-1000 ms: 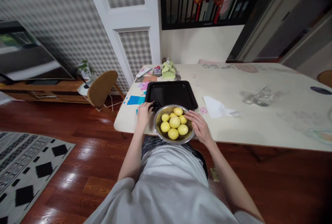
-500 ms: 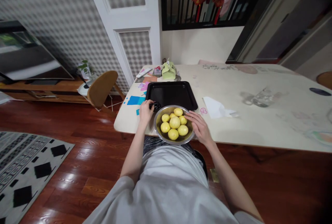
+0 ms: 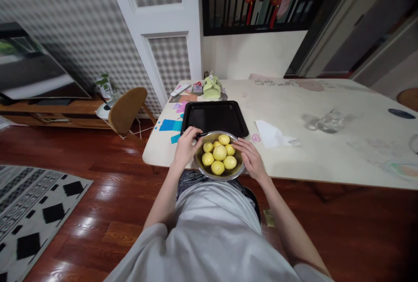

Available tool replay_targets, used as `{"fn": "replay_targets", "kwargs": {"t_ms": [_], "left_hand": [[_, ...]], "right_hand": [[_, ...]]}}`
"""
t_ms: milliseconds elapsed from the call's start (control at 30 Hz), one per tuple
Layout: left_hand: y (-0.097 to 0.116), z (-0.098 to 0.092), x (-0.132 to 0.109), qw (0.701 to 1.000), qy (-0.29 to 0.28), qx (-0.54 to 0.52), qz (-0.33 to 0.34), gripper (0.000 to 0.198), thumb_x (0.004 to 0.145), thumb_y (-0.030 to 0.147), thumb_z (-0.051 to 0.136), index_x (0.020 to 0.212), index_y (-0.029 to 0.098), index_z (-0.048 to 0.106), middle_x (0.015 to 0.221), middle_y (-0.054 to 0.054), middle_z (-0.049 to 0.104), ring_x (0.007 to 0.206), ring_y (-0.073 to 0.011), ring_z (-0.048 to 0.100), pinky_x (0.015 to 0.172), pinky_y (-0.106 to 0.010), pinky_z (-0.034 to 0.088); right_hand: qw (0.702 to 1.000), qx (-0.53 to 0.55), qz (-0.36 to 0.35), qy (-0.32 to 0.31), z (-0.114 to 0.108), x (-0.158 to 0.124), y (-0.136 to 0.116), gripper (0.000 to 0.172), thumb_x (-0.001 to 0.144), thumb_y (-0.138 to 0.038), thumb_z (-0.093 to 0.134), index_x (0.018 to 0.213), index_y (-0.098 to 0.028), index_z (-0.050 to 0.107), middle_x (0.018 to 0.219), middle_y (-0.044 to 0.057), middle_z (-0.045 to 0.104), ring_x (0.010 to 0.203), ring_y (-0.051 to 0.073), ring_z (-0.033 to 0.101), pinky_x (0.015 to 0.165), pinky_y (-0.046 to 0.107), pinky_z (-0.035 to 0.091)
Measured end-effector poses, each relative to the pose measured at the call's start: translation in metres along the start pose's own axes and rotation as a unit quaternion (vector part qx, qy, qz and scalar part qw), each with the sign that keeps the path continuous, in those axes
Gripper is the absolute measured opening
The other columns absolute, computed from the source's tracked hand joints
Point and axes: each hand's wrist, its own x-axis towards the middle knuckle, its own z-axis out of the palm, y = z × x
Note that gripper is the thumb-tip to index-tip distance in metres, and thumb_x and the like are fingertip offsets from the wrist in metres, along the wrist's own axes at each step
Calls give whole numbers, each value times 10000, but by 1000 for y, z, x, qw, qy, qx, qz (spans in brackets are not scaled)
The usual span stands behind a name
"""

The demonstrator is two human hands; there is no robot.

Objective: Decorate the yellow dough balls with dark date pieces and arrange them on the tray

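A steel bowl [image 3: 203, 169] full of yellow lemons [image 3: 220, 152] sits at the table's front edge, close to my body. My left hand [image 3: 188, 146] is at the bowl's left rim, its fingers closed on a small black object [image 3: 200, 135] that is mostly hidden, so its kind cannot be told. On the opposite side, my right hand [image 3: 251, 156] lies against the right rim with fingers stretched out over it, near the lemons. Just behind the bowl lies a black baking tray [image 3: 214, 114], with nothing visible in it.
On the white table [image 3: 294, 160] are a folded white paper [image 3: 271, 134] and a clear glass vessel [image 3: 329, 122] to the right. A light green box [image 3: 211, 87] and a white remote [image 3: 180, 90] are at the back. A wooden chair [image 3: 129, 108] stands left.
My left hand has moved slightly right, from the tray's near left corner onto the bowl's rim, with the black object in its fingers. My right hand has stayed on the bowl.
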Motion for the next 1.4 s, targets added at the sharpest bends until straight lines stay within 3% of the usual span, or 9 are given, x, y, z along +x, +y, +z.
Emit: {"fn": "replay_targets", "kwargs": {"t_ms": [167, 267, 600, 967, 1167, 1400], "left_hand": [[17, 6, -6, 992, -122, 29, 12, 159, 953, 114, 641, 1071, 219, 666, 1084, -42, 686, 904, -178, 691, 799, -279, 567], [20, 11, -9, 987, -152, 59, 2, 166, 951, 119, 649, 1076, 223, 680, 1105, -51, 699, 962, -209, 706, 840, -313, 582], [14, 9, -12, 980, -189, 55, 15, 208, 916, 149, 738, 1111, 219, 756, 1116, -87, 756, 1074, -290, 684, 979, -447, 571], [15, 3, -9, 984, -177, 12, 6, 215, 887, 98, 738, 1061, 223, 733, 1060, -70, 742, 1039, -268, 680, 949, -405, 566], [29, -12, -9, 980, -178, -84, -27, 187, 889, 124, 746, 1041, 211, 679, 1043, -37, 675, 759, -160, 647, 725, -293, 571], [35, -10, -11, 959, -217, -175, -42, 140, 867, 173, 776, 921, 202, 651, 1027, -54, 654, 942, -201, 672, 814, -302, 605]], "right_hand": [[1000, 0, -1, -5, -1, 1, 0, 407, 1113, -359, 385, 1386, -298, 681, 1430, 74, 696, 1434, 286, 556, 1198, 593, 476], [1000, 1, 2, -6, 0, 1, 0, 415, 1114, -367, 377, 1382, -293, 684, 1426, 75, 699, 1429, 285, 563, 1198, 590, 479], [1000, 2, 3, -1, 1, 1, 0, 413, 1112, -366, 379, 1375, -299, 691, 1418, 72, 703, 1423, 285, 567, 1200, 594, 478], [1000, 3, 6, -1, 0, 1, 0, 413, 1114, -371, 383, 1370, -293, 696, 1416, 73, 705, 1426, 285, 561, 1195, 588, 480], [1000, 5, 3, -3, 0, 1, 0, 411, 1115, -371, 380, 1370, -294, 693, 1415, 74, 704, 1422, 282, 565, 1193, 592, 481], [1000, 4, 6, -7, 0, 0, 0, 417, 1114, -375, 374, 1375, -294, 688, 1428, 77, 696, 1431, 283, 558, 1202, 601, 469]]}}
